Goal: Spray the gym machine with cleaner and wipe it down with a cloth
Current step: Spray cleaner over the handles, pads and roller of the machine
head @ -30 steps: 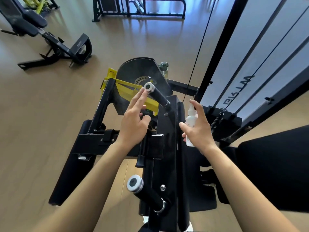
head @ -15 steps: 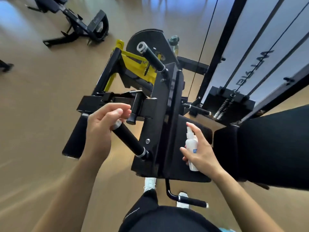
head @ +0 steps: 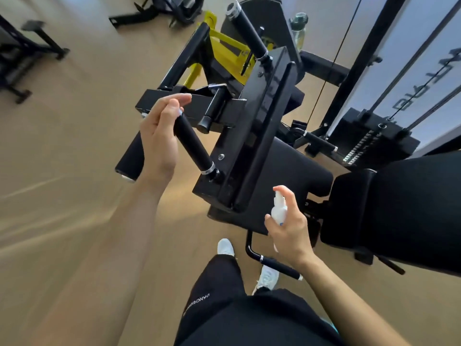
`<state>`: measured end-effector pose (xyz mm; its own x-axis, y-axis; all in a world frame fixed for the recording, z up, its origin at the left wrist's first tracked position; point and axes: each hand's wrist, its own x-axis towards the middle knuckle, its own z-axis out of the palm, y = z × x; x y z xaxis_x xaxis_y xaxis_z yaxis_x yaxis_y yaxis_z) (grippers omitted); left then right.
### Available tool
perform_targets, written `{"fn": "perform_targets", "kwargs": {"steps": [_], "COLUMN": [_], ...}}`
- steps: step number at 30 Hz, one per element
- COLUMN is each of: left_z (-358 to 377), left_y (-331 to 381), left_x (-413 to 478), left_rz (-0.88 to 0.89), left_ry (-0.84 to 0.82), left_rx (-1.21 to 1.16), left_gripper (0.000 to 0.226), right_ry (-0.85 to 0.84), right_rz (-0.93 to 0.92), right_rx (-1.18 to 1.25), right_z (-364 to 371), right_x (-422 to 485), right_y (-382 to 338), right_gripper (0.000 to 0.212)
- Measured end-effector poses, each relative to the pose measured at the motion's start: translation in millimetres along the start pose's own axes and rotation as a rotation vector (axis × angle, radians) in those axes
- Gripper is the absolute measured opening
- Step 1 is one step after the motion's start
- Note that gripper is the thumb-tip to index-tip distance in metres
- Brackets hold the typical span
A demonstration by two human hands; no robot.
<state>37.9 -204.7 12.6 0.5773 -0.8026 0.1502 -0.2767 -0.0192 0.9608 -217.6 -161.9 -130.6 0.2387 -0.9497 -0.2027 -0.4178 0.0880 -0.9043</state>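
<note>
Both bare forearms reach forward from the bottom of the view. The left grip (head: pixel 159 138) sits higher, palm turned inward, its fingers (head: pixel 174 102) curled over the end of a black handle (head: pixel 192 143). The right grip (head: pixel 293 231) is lower and nearer the body, wrapped round a small spray bottle (head: pixel 279 212), forefinger arched over its top.

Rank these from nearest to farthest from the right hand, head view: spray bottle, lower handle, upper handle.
1. spray bottle: held in the right hand.
2. lower handle: up and to the left, held by the left hand.
3. upper handle: at the top of the frame, farthest.
</note>
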Motion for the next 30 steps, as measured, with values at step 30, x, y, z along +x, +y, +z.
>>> {"fn": "perform_targets", "kwargs": {"steps": [30], "left_z": [84.0], "left_y": [-58.5], "left_x": [-128.8], "left_rz": [0.355], "left_ry": [-0.455], "left_rx": [0.843], "left_gripper": [0.05], "right_ry": [0.201], "right_rz": [0.127], "right_rx": [0.085], "right_z": [-64.8], "right_x": [184.6], "right_y": [-27.5], "right_gripper": [0.063]}}
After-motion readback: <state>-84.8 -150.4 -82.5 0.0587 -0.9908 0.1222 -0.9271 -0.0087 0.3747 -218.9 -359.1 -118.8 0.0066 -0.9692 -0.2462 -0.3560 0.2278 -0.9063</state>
